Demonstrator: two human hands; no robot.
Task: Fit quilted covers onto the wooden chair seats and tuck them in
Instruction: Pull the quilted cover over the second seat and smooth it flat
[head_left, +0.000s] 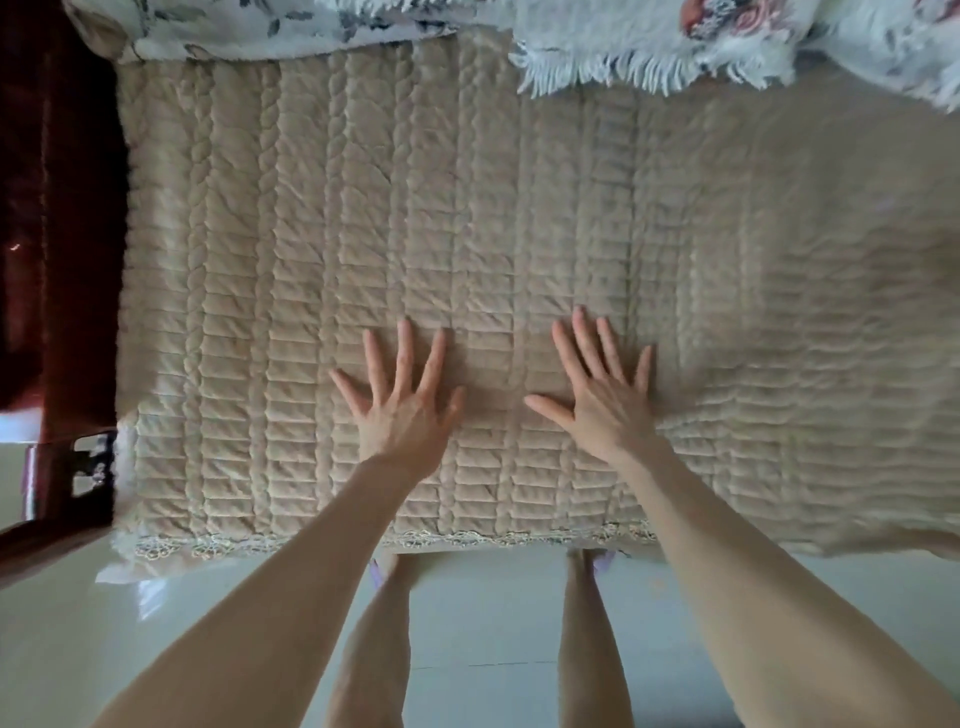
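Observation:
A beige quilted cover (363, 208) lies spread flat over a wide seat, its lace-trimmed front edge (311, 543) hanging just over the front. My left hand (402, 402) rests palm down on the cover with fingers spread. My right hand (605, 387) lies flat beside it, also spread, a short gap between the two thumbs. Neither hand holds anything. The dark red wooden chair frame (62, 260) shows along the left side; the seat itself is hidden under the cover.
A white fringed floral blanket (649, 47) lies across the back edge of the seat. Pale glossy floor tiles (493, 623) stretch below the front edge, where my bare legs and feet stand close to the seat.

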